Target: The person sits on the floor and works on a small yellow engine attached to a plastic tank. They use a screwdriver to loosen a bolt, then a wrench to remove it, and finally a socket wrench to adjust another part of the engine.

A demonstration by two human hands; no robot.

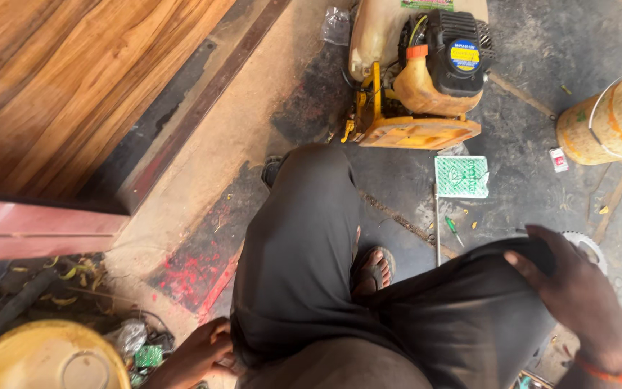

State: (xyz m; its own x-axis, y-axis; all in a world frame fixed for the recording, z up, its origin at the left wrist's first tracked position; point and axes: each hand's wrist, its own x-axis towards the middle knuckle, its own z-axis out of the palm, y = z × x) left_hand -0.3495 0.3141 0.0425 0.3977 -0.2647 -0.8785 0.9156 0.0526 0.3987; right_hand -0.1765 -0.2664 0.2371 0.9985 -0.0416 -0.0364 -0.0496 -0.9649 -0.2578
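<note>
I sit low with my legs in dark trousers [304,259] stretched across a grimy floor. My right hand [577,292] rests on my right knee, fingers spread over the cloth, holding nothing; an orange band circles the wrist. My left hand [199,353] is down beside my left thigh, fingers curled near some green scraps [149,356]; whether it grips anything is hidden. A yellow and black small engine machine [419,79] with a cream tank stands on the floor ahead of my left knee. A sandalled foot [372,270] shows between my legs.
A green and white packet [461,176] and a thin metal rod [437,223] lie ahead of my knees. A yellowish bucket [613,115] stands far right, a toothed disc [584,241] by my right hand. A yellow round lid [44,356] sits lower left, wooden panels [59,79] upper left.
</note>
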